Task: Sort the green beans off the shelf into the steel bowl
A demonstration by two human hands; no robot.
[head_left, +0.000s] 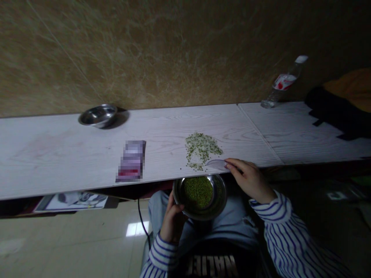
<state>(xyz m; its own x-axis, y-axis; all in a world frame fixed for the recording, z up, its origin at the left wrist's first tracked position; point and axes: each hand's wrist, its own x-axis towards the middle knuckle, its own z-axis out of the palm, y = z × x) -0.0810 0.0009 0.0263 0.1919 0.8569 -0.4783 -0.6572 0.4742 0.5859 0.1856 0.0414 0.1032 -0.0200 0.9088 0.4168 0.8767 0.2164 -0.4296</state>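
My left hand (173, 220) grips the left rim of a steel bowl (220, 193), thumb over the edge. Held over my lap just below the table's front edge, the bowl contains many small green beans (198, 191), which look like mung beans. Between the fingertips of my right hand (251, 177) is a thin, translucent, pale purple plastic piece (216, 164); its exact kind is unclear. It lies low over the tabletop, at the lower right of a spread pile of green beans mixed with white grains (201, 148).
On the white wood-grain table (162, 127), another steel bowl (98, 116) stands at the back left. A purple packet (131, 160), blurred out, lies left of the pile. A clear bottle (282, 83) and a dark and orange cloth item (342, 104) are at the right.
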